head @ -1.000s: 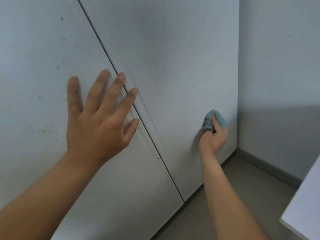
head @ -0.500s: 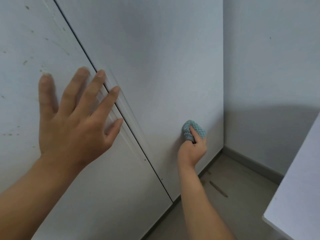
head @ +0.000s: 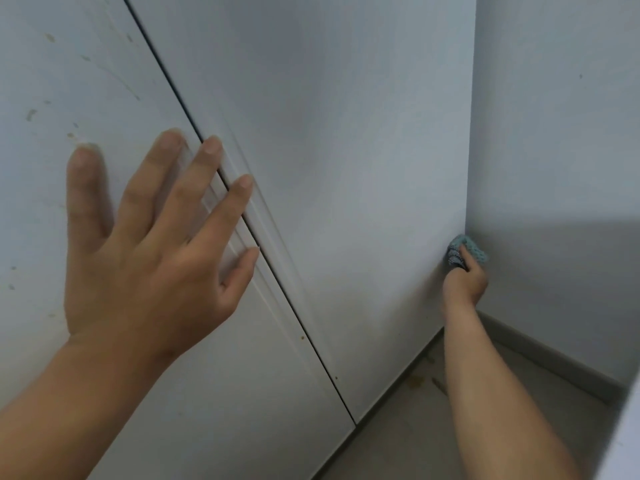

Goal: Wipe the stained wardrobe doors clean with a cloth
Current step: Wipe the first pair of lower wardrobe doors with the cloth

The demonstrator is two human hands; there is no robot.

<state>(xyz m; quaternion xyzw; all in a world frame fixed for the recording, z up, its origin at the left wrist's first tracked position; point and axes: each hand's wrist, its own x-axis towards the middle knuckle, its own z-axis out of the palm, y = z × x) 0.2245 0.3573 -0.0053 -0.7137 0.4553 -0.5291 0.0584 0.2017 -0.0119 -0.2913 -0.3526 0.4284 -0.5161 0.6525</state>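
Note:
Two white wardrobe doors fill the view, split by a dark slanting gap. The left door (head: 52, 209) carries several small brown and greenish specks. My left hand (head: 149, 244) lies flat on it with straight, spread fingers that reach across the gap. The right door (head: 346, 168) looks plain white. My right hand (head: 465, 277) grips a bunched teal cloth (head: 467, 249) and presses it against the right door's far edge, low down by the corner with the side wall.
A pale side wall (head: 561, 150) meets the wardrobe at the right, with a grey skirting board (head: 554, 362) along its foot. The grey floor (head: 415, 427) shows a few small marks. A white surface edge (head: 627, 438) cuts into the lower right corner.
My right hand has slid the cloth rightwards across the right door to its edge by the wall. My left hand stays flat on the left door.

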